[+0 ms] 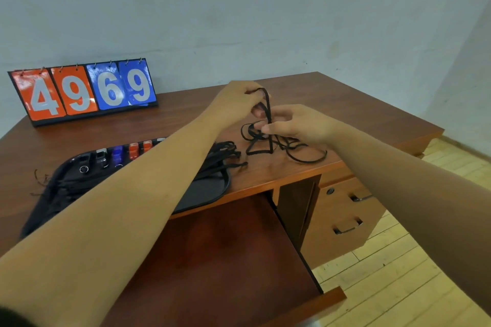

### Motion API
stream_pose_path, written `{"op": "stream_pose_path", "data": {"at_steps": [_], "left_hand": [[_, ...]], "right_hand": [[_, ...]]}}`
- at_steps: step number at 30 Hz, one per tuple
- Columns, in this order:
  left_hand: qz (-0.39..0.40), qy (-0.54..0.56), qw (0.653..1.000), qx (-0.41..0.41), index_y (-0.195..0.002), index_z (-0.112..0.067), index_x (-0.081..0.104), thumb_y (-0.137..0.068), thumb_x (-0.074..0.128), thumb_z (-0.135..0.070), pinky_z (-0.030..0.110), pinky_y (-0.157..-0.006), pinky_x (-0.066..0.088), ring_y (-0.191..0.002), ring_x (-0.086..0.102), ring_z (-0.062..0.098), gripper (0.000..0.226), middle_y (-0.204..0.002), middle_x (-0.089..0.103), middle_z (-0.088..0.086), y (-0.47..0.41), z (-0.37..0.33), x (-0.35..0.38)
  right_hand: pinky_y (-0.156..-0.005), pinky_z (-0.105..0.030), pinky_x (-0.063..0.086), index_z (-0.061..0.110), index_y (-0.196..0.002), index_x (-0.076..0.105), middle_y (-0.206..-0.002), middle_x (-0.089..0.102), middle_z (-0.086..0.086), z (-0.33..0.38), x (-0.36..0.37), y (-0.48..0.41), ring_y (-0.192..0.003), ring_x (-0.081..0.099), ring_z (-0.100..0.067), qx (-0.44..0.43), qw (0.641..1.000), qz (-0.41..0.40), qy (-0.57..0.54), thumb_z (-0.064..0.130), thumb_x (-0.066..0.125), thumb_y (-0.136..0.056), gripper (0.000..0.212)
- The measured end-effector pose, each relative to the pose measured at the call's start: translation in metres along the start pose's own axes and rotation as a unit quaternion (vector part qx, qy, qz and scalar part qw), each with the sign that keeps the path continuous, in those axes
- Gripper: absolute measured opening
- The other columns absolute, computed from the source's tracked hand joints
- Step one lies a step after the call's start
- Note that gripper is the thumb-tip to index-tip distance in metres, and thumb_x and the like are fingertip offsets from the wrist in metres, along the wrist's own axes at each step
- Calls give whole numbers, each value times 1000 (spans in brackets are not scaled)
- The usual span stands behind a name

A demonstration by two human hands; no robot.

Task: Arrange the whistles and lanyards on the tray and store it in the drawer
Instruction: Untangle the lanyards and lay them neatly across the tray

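A black lanyard is stretched upright between my hands above the desk. My left hand pinches its upper loop, and my right hand pinches it lower down. The rest of the cord lies tangled on the desk. A black tray sits at the desk's front edge, partly hidden by my left forearm. Along its far side stands a row of whistles, black, blue, orange and white. Folded black lanyards lie across the tray's right part.
A flip scoreboard showing 4969 stands at the back left of the wooden desk. The wide drawer under the desktop is pulled out. A pedestal with closed drawers stands to the right. A frayed cord end lies left of the tray.
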State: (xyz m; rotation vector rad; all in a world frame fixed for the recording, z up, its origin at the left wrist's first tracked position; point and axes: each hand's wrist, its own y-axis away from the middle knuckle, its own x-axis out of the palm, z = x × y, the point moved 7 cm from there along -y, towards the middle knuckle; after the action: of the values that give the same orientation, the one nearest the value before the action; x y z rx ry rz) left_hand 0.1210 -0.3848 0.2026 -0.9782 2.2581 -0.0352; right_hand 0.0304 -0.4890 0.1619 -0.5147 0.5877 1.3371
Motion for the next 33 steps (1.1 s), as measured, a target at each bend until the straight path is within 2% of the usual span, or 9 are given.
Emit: {"op": "stream_pose_path", "data": {"at_steps": [4,8,12,16,20,22,25,28,33], "left_hand": [[0,200,979,-41,-97,-9,70,-102,44,-10,23,-58,41,-61,55,9,27,-80,68,1,5,8,-9],[-30,261,958,-114,-86,-8,63,-100,42,-6,25,-68,47,-81,64,18,25,-88,68,7,15,17,-17],[-53,402,899,-163,-80,-10,52,-94,40,-8,28,-67,52,-81,70,25,19,-73,64,7,21,36,-21],[-119,342,908,-210,-85,-10,50,-93,44,-10,24,-52,32,-50,42,12,10,-61,34,-3,25,49,-29],[-74,75,954,-282,-114,-17,61,-94,57,-23,26,-55,37,-51,37,11,21,-72,47,-1,26,41,-34],[-74,4,970,-230,-100,-17,67,-93,59,-27,29,-64,43,-57,42,11,14,-74,50,-3,24,37,-38],[-81,148,972,-162,-85,-17,65,-96,55,-27,27,-54,37,-51,35,10,17,-57,40,-8,32,38,-41],[-80,322,937,-107,-77,-14,57,-96,57,-19,26,-52,32,-47,29,11,20,-46,36,-10,33,37,-42],[-43,531,844,-59,-77,-12,50,-94,56,-11,32,-72,55,-65,63,21,18,-55,39,-2,30,32,-42]], "right_hand": [[-105,-39,45,21,-97,79,-99,78,8,7,0,0,-107,69,-17,-25,999,-25,2,37,68,-92,19],[-79,-18,42,23,-77,73,-83,78,2,9,-6,7,-75,69,3,-22,997,-30,74,28,60,-100,27],[-75,-29,50,32,-71,65,-77,73,3,1,-17,7,-78,69,-13,-8,985,-69,159,29,61,-99,29],[-73,-37,53,28,-72,63,-74,68,-1,-2,-28,10,-72,63,-21,-2,974,-101,203,32,59,-100,29],[-75,-32,51,25,-74,64,-73,69,1,-8,-36,12,-75,66,-19,5,973,-106,204,33,58,-100,28],[-73,-33,49,24,-77,65,-72,70,1,-16,-42,13,-74,66,-17,20,971,-111,210,33,58,-100,26],[-83,-39,53,18,-80,69,-71,72,-1,-31,-48,14,-80,70,-21,39,974,-114,193,31,56,-101,28],[-94,-43,52,17,-79,71,-69,73,-6,-40,-45,15,-86,72,-31,46,978,-118,163,30,53,-103,32],[-73,-27,44,17,-94,71,-64,60,0,-40,-42,16,-60,58,-14,36,984,-142,102,33,52,-103,26]]}}
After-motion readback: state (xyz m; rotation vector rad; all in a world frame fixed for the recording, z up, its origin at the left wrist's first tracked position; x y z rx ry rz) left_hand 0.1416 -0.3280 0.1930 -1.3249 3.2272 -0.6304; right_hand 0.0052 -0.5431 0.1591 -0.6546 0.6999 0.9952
